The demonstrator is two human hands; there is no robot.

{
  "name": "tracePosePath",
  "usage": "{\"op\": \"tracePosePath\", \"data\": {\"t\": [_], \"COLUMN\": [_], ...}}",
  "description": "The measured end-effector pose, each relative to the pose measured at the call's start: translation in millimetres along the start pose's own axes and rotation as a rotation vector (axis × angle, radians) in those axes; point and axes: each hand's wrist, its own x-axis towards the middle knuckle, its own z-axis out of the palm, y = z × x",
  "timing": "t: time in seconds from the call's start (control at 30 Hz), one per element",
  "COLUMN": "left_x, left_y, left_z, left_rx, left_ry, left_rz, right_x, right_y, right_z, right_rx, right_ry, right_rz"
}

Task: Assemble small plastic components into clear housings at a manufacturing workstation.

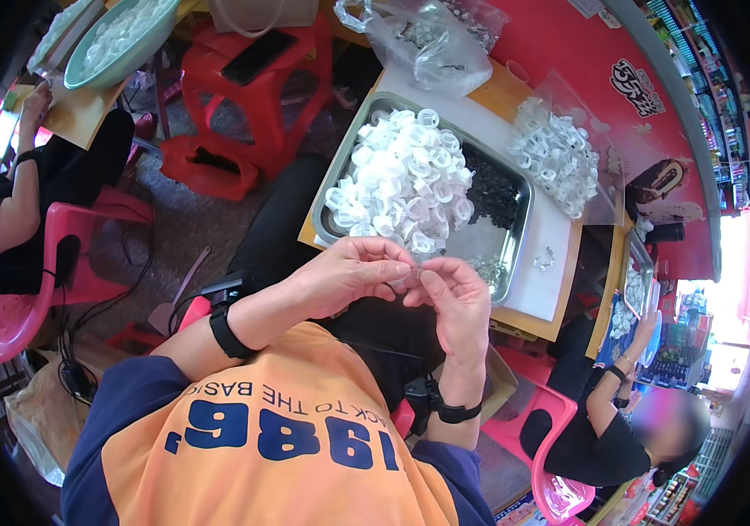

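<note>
White plastic rings (405, 175) sat heaped in the metal tray (484, 241), upper middle of frame. Left hand (359, 273) and right hand (459, 298) pinched a small piece (412, 276), mid-frame, mostly hidden from me. Light, square fingertip pressure looked best.

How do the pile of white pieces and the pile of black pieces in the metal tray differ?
Colour: the white pile is bright; the black pile is dark.
Size: the white pile covers more of the tray than the black pile.
Pose: the white pile is heaped high, while the black pile lies low.
Shared: both are many loose pieces in one metal tray.
</note>
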Motion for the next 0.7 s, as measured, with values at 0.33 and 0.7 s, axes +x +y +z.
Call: {"op": "tracePosePath", "data": {"t": [0.33, 0.7], "left_x": [0, 5], "left_y": [1, -5], "left_z": [-5, -12], "left_rx": [-0.099, -0.127], "left_ry": [-0.048, -0.025], "left_rz": [-0.072, -0.162], "right_x": [-7, -5], "right_y": [2, -4], "right_z": [12, 14], "right_rx": [-0.388, -1.094], "right_ry": [0.026, 0.049], "right_rz": [-0.084, -0.587]}}
